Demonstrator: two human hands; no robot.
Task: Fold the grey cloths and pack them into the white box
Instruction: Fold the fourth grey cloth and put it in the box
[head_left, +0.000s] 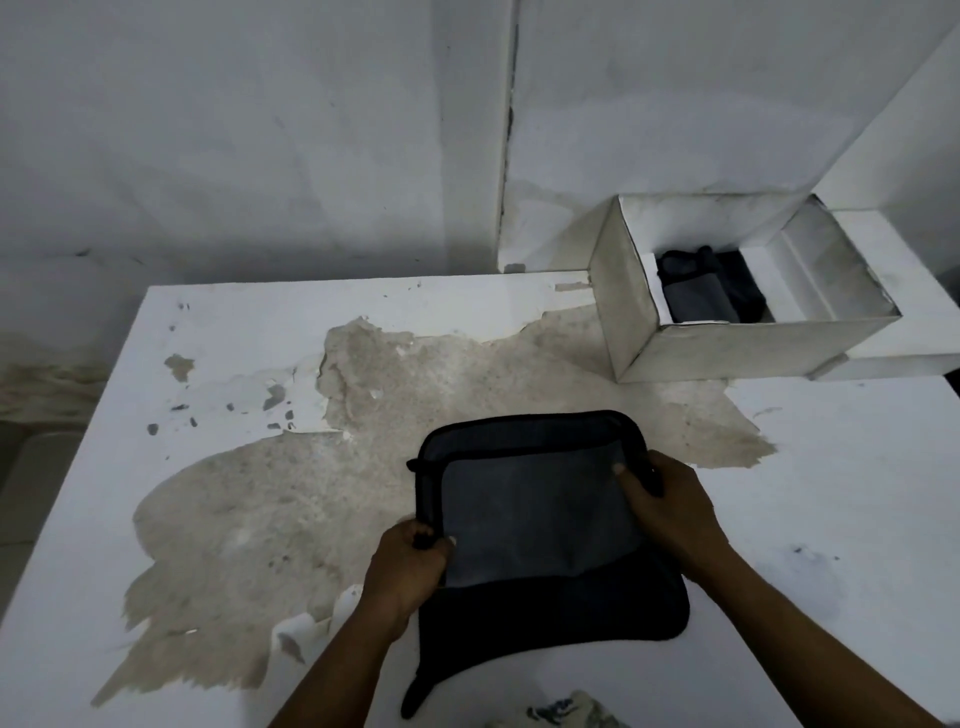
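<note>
A dark grey cloth (535, 525) with black edging lies on the white table (857, 493) near its front, partly folded over itself. My left hand (410, 566) pinches the cloth's left edge. On the cloth's right edge rests my right hand (665, 509), fingers closed over the black hem. The white box (748, 343) stands open at the table's back right, well beyond both hands. Inside it lies a folded grey cloth (701, 301) next to a darker one (743, 291).
The tabletop's white coating has peeled, leaving a large rough beige patch (363, 447) across the middle. A white wall (260, 130) rises behind the table. A patterned cloth scrap (566, 714) shows at the bottom edge. The box lid (924, 322) sits behind the box.
</note>
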